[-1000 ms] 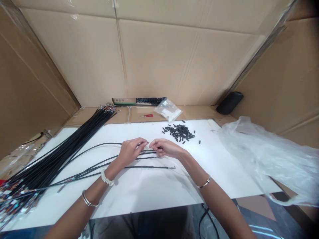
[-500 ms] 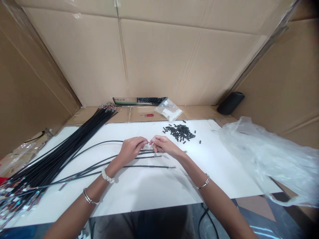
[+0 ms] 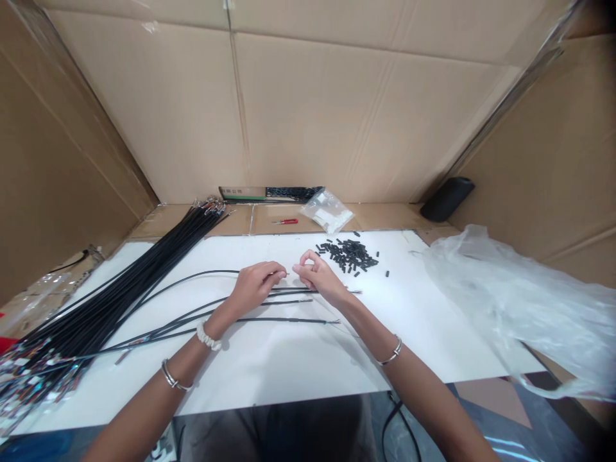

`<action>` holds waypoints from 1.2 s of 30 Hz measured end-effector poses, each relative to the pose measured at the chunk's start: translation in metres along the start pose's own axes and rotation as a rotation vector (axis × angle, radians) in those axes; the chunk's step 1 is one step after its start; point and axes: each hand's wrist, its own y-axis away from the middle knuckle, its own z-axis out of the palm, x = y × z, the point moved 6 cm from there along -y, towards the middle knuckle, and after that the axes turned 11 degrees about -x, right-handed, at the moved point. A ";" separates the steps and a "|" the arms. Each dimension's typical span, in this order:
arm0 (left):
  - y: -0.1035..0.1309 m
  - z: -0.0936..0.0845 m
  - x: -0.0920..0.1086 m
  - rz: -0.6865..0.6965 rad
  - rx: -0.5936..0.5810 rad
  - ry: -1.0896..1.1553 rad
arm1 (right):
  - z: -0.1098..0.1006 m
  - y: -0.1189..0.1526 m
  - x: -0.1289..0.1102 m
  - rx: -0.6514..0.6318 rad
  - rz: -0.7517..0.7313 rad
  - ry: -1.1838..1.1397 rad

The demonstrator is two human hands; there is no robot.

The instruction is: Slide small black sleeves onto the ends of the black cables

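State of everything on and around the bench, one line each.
Left hand: pinching a black cable
Held cable: bent, end at fingertips
Right hand: fingers curled, contents unclear
Loose cables: laid out, ends stripped
Cable bundle: gathered, unheld
Short black pieces: piled, few strays
Red-handled tool: lying, open or shut unclear
Small clear bag: white contents inside
Plastic sheeting: crumpled

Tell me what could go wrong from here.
The black cable might slip, since the left hand seems to pinch it near its tip. The right hand could scatter the small black pieces close beside it. The nearest loose cable might get nudged.
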 end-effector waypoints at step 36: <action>0.001 -0.001 -0.001 -0.061 -0.102 0.138 | -0.002 0.001 0.000 0.017 0.017 0.103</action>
